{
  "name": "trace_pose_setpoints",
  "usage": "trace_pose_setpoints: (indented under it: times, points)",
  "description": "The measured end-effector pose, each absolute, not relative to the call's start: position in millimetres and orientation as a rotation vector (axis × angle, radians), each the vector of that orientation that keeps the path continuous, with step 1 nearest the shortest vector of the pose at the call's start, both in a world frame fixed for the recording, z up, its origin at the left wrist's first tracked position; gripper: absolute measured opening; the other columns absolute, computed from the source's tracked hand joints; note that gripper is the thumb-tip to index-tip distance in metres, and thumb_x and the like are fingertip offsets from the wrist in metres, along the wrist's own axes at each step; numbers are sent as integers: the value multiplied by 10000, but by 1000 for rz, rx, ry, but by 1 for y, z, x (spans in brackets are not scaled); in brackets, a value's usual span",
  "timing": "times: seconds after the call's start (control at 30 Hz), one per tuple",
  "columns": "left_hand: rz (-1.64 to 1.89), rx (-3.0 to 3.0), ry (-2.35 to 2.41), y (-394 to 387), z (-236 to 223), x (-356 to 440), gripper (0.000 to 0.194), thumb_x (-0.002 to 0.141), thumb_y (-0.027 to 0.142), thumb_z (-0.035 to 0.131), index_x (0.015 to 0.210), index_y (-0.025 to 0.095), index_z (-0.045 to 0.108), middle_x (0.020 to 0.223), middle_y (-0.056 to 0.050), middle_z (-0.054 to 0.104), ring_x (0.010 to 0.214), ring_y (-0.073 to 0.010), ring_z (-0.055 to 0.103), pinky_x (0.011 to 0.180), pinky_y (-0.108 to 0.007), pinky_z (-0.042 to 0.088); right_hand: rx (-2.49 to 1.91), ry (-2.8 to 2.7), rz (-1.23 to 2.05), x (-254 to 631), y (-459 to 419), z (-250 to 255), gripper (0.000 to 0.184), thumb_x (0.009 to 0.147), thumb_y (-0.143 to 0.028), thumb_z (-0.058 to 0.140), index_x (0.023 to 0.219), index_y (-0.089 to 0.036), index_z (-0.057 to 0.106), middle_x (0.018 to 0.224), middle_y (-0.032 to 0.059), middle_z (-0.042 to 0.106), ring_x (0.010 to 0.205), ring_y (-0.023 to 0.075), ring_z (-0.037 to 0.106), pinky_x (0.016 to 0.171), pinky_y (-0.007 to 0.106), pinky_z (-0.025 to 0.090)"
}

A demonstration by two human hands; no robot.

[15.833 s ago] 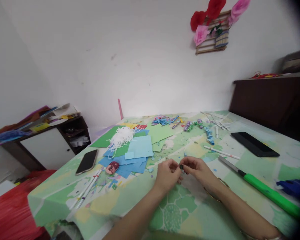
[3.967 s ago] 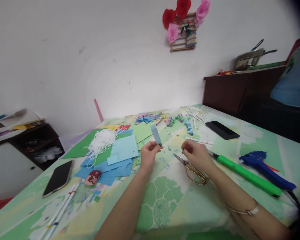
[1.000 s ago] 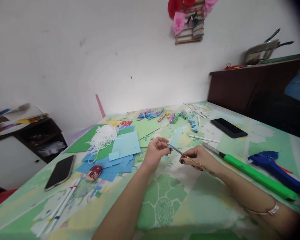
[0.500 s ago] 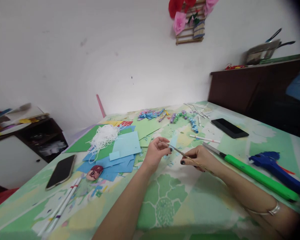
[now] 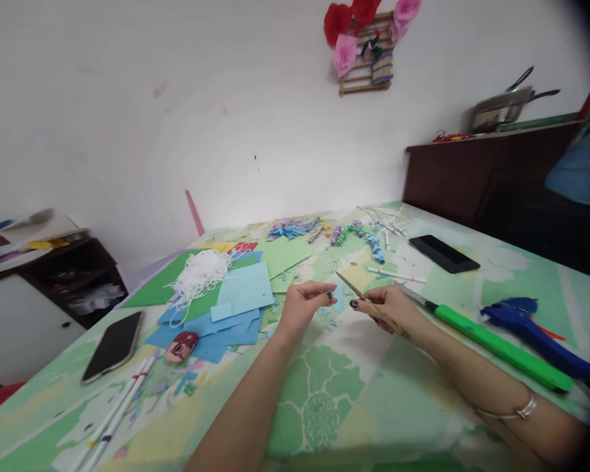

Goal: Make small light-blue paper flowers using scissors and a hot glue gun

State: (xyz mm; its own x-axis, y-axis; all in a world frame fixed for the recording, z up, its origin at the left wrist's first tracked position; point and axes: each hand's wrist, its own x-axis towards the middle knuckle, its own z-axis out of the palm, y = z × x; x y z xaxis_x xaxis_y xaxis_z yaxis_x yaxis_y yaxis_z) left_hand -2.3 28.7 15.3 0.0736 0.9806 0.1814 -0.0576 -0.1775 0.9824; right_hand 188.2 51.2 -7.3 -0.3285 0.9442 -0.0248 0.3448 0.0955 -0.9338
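My right hand [image 5: 391,308] is closed round a pair of scissors [image 5: 350,284], whose slim blades point up and left. The scissors' handles are partly hidden by my fingers. To the left, my left hand [image 5: 305,307] pinches thumb and fingers together. What sits in the pinch is too small to make out. The blade tips are just right of my left fingertips, apart from them. Small blue paper scraps [image 5: 330,324] lie on the cloth below the hands.
Left of my hands are light blue paper [image 5: 246,291], white string [image 5: 202,270], a phone [image 5: 113,346] and thin white sticks [image 5: 118,410]. A green-handled tool [image 5: 501,347], a blue-handled tool [image 5: 535,334] and a black device [image 5: 443,254] lie right. Curled paper pieces [image 5: 347,233] lie beyond.
The scissors' blades have come away from my left fingertips and now angle more steeply upward. My left fingers have drawn closer together. The whole view has shifted slightly.
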Motion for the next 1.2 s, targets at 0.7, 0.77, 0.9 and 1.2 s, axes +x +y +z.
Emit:
trace_pose_setpoints:
  times: [0.7,0.77,0.9,1.2]
  points:
    - [1010,1309,1100,23,1,17,215,628,280,639,755,118,577,678,-81,649,529,-214,645,400,-225,476,-1101,-1887,1036,184,44,-11,158,680,-281,565,713,-131,600,434,-67,399,332,45,352,323,162,248]
    - [1000,1286,1101,22,2,17,240,614,299,649,756,122,570,682,-80,647,535,-225,648,398,-231,481,-1096,-1906,1009,184,43,-11,161,692,-282,550,708,-130,601,444,-63,404,344,45,356,332,164,247]
    - [993,1262,1066,21,2,19,240,603,293,646,763,135,561,646,-72,649,530,-220,648,439,-257,500,-1077,-1922,1015,183,42,-11,162,695,-292,546,699,-137,591,454,-60,420,345,48,366,328,166,248]
    - [1167,1170,937,22,-4,24,307,547,268,738,750,107,573,604,-63,643,573,-191,645,565,-278,512,-1050,-1650,1258,177,42,-7,136,661,-284,552,681,-152,525,368,-93,375,267,39,298,282,154,219]
